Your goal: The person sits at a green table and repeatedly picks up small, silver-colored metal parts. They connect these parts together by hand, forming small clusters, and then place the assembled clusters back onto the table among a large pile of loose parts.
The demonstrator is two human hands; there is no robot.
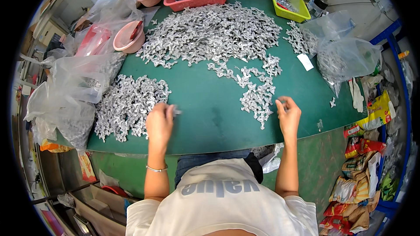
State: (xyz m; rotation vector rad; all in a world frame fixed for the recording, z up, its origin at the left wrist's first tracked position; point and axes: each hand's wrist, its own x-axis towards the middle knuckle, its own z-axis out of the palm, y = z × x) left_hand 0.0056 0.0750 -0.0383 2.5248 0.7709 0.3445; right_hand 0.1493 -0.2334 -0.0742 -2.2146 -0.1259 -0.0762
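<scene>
My left hand [159,122] is at the right edge of the left pile of small silvery metal parts [129,107]. Its thumb and fingers are closed on a small curved metal part [176,111], slightly blurred. To the right, my right hand [288,116] hovers beside a smaller cluster of the same parts [257,98]. Its fingers are curled with the tips together; whatever they may hold is too small to make out. Beyond both hands, a large heap of these metal parts [214,32] spreads over the green tabletop [197,91].
At the back stand a red tray [167,1] of parts and a yellow-green basket [291,14]. A pink bowl [127,43] sits by the left heap. Plastic bags [65,100] crowd the left edge; another filled bag [345,59], a white card [305,61] and gloves [356,95] lie right.
</scene>
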